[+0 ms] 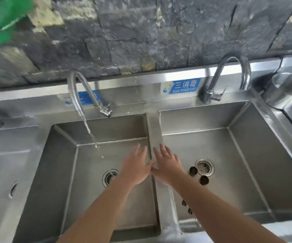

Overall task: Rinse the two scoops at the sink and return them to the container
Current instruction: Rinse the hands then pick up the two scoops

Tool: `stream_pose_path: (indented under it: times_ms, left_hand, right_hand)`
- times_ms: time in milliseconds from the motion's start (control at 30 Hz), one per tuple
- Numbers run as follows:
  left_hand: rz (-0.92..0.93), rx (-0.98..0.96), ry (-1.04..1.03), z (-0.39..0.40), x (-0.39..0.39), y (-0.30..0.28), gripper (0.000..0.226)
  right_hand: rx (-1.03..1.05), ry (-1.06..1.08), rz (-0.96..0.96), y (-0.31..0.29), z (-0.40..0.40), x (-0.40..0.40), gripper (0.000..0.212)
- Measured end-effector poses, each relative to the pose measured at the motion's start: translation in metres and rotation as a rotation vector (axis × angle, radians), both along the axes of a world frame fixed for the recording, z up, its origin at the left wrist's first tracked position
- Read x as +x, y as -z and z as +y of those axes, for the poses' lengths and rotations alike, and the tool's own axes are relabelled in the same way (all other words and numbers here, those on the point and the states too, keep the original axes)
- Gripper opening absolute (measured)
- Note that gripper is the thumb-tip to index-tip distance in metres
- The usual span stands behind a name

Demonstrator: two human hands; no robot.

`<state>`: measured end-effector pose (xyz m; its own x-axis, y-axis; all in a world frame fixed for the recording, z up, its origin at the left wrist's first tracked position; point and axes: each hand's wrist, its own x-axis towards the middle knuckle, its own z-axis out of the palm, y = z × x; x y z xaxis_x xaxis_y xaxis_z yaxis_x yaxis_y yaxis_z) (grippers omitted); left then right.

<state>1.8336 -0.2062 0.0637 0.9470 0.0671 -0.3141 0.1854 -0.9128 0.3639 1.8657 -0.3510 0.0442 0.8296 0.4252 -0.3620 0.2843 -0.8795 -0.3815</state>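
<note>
We've got both hands out flat over the divider (154,135) btwn the two basins, fingers spread, nothing held in either. Left hand (136,168) sits over the left basin (68,172), right hand (168,165) over the right basin (246,155); thumbs touch or nearly touch at the divider.

The two scoops (198,175) lie on the floor of the right basin, just right of our right hand and wrist, beside the drain strainer (204,167). They show as 2 dark round bowls, one touching the strainer's left edge, the other just below it. Two small dark teardrop bits (187,206) lie nearer us along our right forearm; probably handle ends, can't tell for sure.

Count: 2 hands, 2 scoops, 2 taps. Left tap (82,95) is running, a thin stream falling into the left basin, well left of our left hand. Right tap (229,76) looks dry. A steel container (285,90) stands on the ledge at far right, well apart from both hands.
</note>
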Motion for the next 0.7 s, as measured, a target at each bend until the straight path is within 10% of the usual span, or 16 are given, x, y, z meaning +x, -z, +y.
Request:
stream_pose_path:
  times_ms: [700]
  left_hand:
    - [-0.097, 0.095, 0.012, 0.234, 0.020, -0.020, 0.054]
  right_hand:
    - [0.052, 0.056, 0.074, -0.030, 0.258, 0.012, 0.045]
